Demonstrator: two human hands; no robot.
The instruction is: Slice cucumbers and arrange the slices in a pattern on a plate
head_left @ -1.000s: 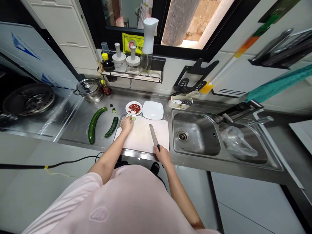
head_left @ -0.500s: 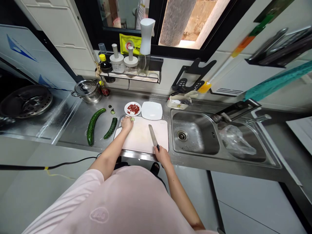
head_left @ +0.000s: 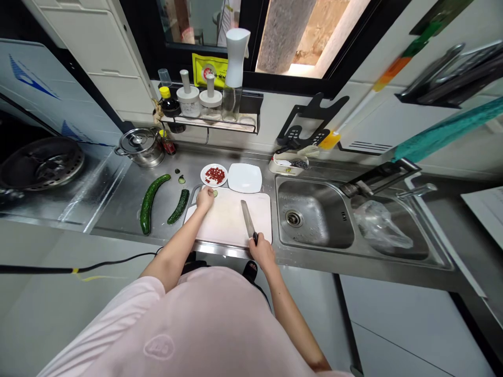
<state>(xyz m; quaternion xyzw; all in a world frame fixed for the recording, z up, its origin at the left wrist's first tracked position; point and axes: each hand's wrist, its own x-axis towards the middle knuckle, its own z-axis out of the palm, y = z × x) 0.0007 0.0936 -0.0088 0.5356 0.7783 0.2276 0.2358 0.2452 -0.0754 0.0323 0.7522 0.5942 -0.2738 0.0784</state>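
Two hands at a white board

In the head view, the right hand (head_left: 262,250) is closed round the handle of the knife (head_left: 247,217), its blade over the board (head_left: 230,220). The left hand (head_left: 205,199), fingers curled, is at the board's far left corner by a green slice (head_left: 215,193); whether it grips anything, one cannot tell. The short cucumber (head_left: 179,207) and long cucumber (head_left: 148,205) lie left of the board.

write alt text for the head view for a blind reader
Right hand holds a knife over a white board; left hand is at a green slice. Two cucumbers lie left, two plates behind, a sink right.
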